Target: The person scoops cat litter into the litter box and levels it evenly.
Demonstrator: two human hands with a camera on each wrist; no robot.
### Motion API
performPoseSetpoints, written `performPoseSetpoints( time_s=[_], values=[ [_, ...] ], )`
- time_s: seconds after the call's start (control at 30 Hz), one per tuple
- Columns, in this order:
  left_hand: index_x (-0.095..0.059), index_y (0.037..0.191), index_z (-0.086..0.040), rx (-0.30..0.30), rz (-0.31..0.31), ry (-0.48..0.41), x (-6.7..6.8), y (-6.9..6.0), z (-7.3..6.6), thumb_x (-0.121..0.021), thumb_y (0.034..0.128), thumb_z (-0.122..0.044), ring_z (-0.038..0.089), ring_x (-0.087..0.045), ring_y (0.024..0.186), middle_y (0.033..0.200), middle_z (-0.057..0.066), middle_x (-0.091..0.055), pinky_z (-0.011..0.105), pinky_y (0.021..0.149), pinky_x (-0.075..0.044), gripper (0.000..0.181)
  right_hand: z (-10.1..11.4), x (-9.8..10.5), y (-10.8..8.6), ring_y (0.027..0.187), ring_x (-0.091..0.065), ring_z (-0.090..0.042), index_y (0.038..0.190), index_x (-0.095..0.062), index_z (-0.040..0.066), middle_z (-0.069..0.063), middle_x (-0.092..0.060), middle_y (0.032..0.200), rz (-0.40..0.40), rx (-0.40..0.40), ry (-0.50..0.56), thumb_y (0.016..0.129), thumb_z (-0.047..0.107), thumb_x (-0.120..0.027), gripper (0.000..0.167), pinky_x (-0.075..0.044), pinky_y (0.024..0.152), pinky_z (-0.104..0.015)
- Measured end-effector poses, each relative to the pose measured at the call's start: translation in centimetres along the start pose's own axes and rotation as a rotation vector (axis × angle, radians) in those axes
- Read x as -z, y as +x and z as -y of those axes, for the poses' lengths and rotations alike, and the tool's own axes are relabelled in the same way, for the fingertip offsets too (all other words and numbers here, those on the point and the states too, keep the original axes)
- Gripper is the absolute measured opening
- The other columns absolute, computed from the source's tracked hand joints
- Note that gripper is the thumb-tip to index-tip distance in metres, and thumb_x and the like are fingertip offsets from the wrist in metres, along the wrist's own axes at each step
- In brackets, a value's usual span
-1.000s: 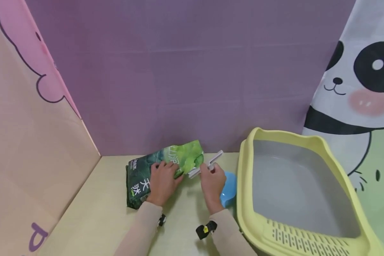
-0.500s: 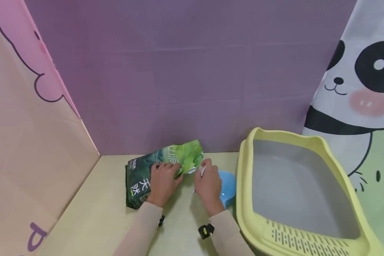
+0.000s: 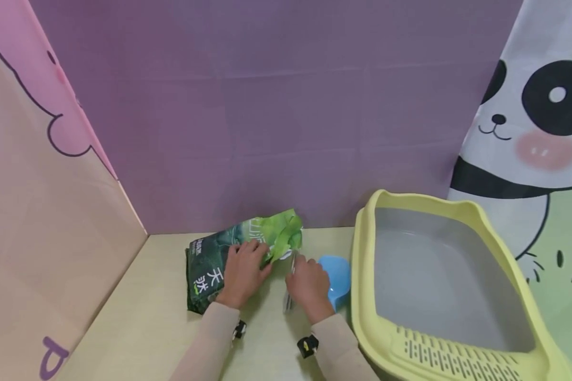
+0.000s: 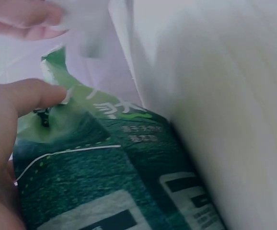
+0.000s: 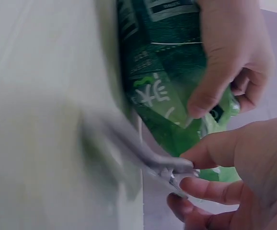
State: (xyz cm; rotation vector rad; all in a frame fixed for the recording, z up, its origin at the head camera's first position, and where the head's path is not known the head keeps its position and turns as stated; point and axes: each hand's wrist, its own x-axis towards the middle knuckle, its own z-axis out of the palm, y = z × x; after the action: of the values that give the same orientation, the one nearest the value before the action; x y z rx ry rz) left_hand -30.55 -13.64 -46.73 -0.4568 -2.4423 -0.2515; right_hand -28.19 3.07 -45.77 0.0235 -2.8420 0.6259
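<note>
A green printed bag lies on the table against the back wall, its lighter green end folded over to the right. My left hand grips the side of this bag, its thumb pressing the film in the left wrist view. Just right of the folded end, my right hand holds a long pale bag clip by one end. Blurred in the right wrist view, the clip extends from between thumb and fingers, apart from the bag. Its far end points toward me in the head view.
A blue scoop lies just beyond my right hand, beside a yellow-rimmed litter box with a grey inside and slotted front ledge. The purple back wall rises behind the table, and a printed side wall stands left.
The clip has swung from slanting up and right to pointing toward me, as my right hand turned and dropped slightly. My left hand and the bag have stayed in place.
</note>
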Motion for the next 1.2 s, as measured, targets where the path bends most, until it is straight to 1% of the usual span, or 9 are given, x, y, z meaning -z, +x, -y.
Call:
performPoseSetpoints(
  time_s=[0.13,0.27,0.5,0.57,0.7,0.83,0.93,1.07,1.2],
  values=[
    [-0.068,0.108,-0.016,0.003,0.033,0.003,0.1,0.0,0.0,-0.084,0.0835,-0.035,0.027,-0.065,0.098,0.107,0.005,-0.069,0.053,0.095,-0.047,0.035,-0.2,-0.5,-0.1,0.072,-0.061,-0.03,0.094,-0.069,0.007,-0.009,-0.064,0.077,-0.018,0.048,-0.076,0.085,0.029,-0.077,0.025,-0.05,0.069,-0.045],
    [-0.068,0.109,-0.016,0.009,0.06,0.001,0.2,0.1,0.0,-0.082,0.0851,-0.037,0.026,-0.064,0.098,0.107,0.005,-0.069,0.053,0.095,-0.047,0.035,-0.2,-0.6,-0.3,0.07,-0.058,-0.028,0.087,-0.067,0.01,-0.006,-0.062,0.075,-0.028,0.05,-0.073,0.085,0.028,-0.078,0.021,-0.047,0.069,-0.043],
    [-0.07,0.113,-0.017,0.018,0.07,-0.022,0.4,0.1,-0.1,-0.081,0.0862,-0.037,0.026,-0.064,0.1,0.108,0.005,-0.069,0.053,0.096,-0.046,0.035,-0.1,-0.2,-0.4,0.075,-0.059,-0.029,0.091,-0.069,0.011,-0.009,-0.065,0.083,-0.033,0.038,-0.056,0.088,0.021,-0.073,0.011,-0.046,0.071,-0.043],
    [-0.071,0.116,-0.018,0.024,0.074,-0.026,0.5,0.1,-0.2,-0.081,0.0857,-0.038,0.027,-0.064,0.102,0.111,0.005,-0.07,0.054,0.097,-0.046,0.037,0.1,0.1,-0.5,0.076,-0.062,-0.029,0.093,-0.071,0.011,-0.009,-0.067,0.086,-0.018,0.041,-0.033,0.089,0.02,-0.071,0.01,-0.048,0.071,-0.044],
    [-0.072,0.123,-0.021,0.014,0.078,-0.025,0.5,0.1,-0.6,-0.082,0.0848,-0.04,0.027,-0.063,0.106,0.114,0.004,-0.069,0.054,0.098,-0.045,0.044,0.9,1.1,-0.7,0.069,-0.063,-0.023,0.095,-0.072,0.013,-0.006,-0.071,0.088,0.055,0.069,0.077,0.092,0.018,-0.063,0.011,-0.048,0.058,-0.039],
    [-0.073,0.122,-0.022,-0.025,0.052,-0.079,0.3,0.2,-1.2,-0.08,0.0866,-0.04,0.027,-0.061,0.105,0.111,0.004,-0.068,0.054,0.097,-0.044,0.04,1.8,3.1,-1.3,0.063,-0.057,-0.016,0.1,-0.069,0.013,-0.005,-0.073,0.09,0.146,0.111,0.185,0.099,0.019,-0.056,0.015,-0.043,0.051,-0.032],
    [-0.075,0.116,-0.022,-0.03,0.028,-0.121,0.3,0.2,-1.5,-0.08,0.0873,-0.038,0.026,-0.059,0.104,0.109,0.003,-0.068,0.053,0.097,-0.044,0.033,2.2,5.2,-1.9,0.062,-0.055,-0.015,0.102,-0.069,0.013,-0.004,-0.072,0.089,0.165,0.155,0.241,0.101,0.019,-0.053,0.017,-0.042,0.052,-0.031],
    [-0.076,0.101,-0.02,-0.021,0.008,-0.18,0.7,0.2,-1.8,-0.084,0.0833,-0.039,0.028,-0.059,0.107,0.111,0.004,-0.069,0.056,0.098,-0.044,0.027,2.6,8.6,-3.0,0.06,-0.052,-0.013,0.103,-0.069,0.01,-0.002,-0.069,0.084,0.119,0.206,0.334,0.101,0.016,-0.051,0.019,-0.042,0.053,-0.03],
    [-0.067,0.079,-0.018,-0.066,-0.007,-0.304,1.0,0.5,-2.2,-0.082,0.0801,-0.04,0.032,-0.059,0.114,0.118,0.008,-0.07,0.061,0.102,-0.043,0.027,2.5,11.3,-4.5,0.06,-0.051,-0.012,0.102,-0.069,0.009,-0.001,-0.067,0.079,0.045,0.223,0.386,0.101,0.013,-0.051,0.018,-0.043,0.055,-0.028]
  ],
)
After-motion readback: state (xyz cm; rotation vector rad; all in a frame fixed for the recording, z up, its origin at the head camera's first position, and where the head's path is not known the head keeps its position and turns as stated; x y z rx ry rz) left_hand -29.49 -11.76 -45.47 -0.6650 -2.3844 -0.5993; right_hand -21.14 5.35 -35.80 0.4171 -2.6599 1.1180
